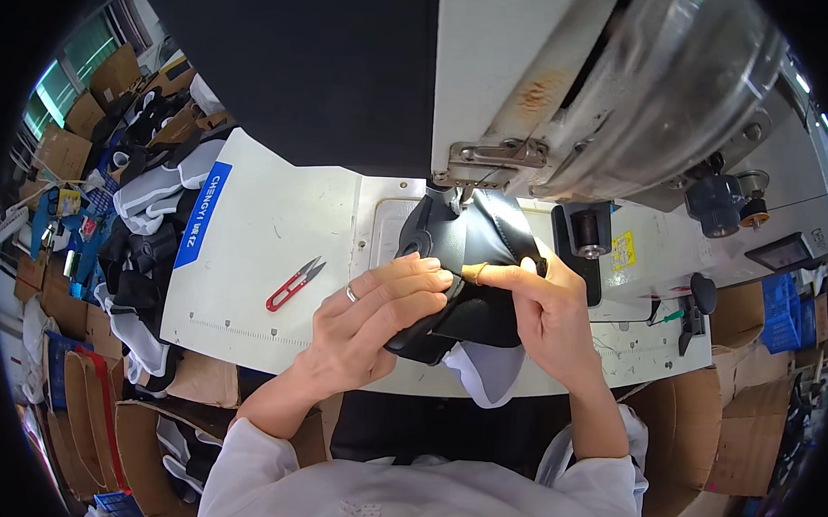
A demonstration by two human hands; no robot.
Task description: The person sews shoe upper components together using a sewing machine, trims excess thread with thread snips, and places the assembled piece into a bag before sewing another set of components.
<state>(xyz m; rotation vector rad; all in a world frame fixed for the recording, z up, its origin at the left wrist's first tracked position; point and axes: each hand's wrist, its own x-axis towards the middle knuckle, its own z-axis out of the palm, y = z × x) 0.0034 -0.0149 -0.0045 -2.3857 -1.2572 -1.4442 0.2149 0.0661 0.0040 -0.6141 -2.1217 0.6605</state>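
A black shoe upper (476, 320) with a pale grey lining flap (488, 370) lies under the needle and presser foot (459, 196) of a sewing machine (520, 107). My left hand (375, 316), a ring on one finger, is closed on the upper's left side, fingers laid together over the black material; its thumb is hidden. From the right, my right hand (553, 313) grips the upper between thumb and bent fingers. Its index finger, wrapped in a tan finger guard (474, 273), reaches across and presses near the left fingertips, below the needle.
Red-handled thread snips (295, 283) lie on the white table (250, 244) left of my hands. A bobbin winder (586, 230) stands at the right. Piled shoe uppers (152, 195) and cardboard boxes (156, 450) flank the left side; another box (681, 432) stands at the right.
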